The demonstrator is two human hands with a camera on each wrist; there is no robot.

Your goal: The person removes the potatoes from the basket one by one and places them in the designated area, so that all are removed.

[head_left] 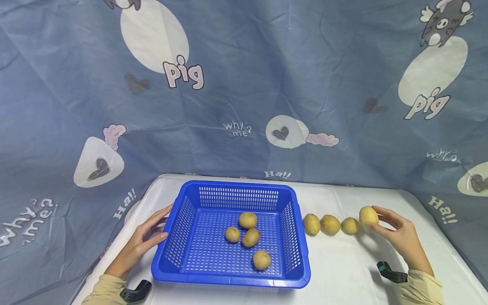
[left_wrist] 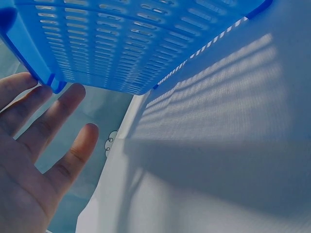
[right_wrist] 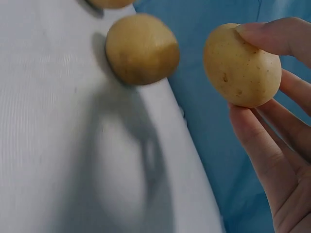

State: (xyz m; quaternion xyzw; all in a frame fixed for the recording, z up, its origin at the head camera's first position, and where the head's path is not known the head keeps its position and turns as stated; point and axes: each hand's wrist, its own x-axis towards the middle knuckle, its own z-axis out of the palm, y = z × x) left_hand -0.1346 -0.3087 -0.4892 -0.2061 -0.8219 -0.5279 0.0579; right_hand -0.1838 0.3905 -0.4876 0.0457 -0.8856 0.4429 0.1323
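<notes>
My right hand (head_left: pixel 398 234) pinches a pale yellow potato (right_wrist: pixel 242 65) between thumb and fingertips, held above the table at the right end of a row. Beside it in that row lie a small potato (head_left: pixel 350 225), a rounder potato (head_left: pixel 330 224) and another potato (head_left: pixel 312 224) close to the basket. A blue plastic basket (head_left: pixel 231 279) with slotted walls stands left of the row, with several potatoes on its floor, one of them a potato (head_left: pixel 262 259) near the front. At the basket's left rim is my left hand (head_left: pixel 142 241), fingers extended and fingertips against the edge.
A white cloth covers the table (head_left: pixel 335 271). Behind it hangs a blue printed curtain (head_left: pixel 236 97), which also runs down both sides. Dark wrist devices show below each hand, the right device (head_left: pixel 392 272) over the table's right part.
</notes>
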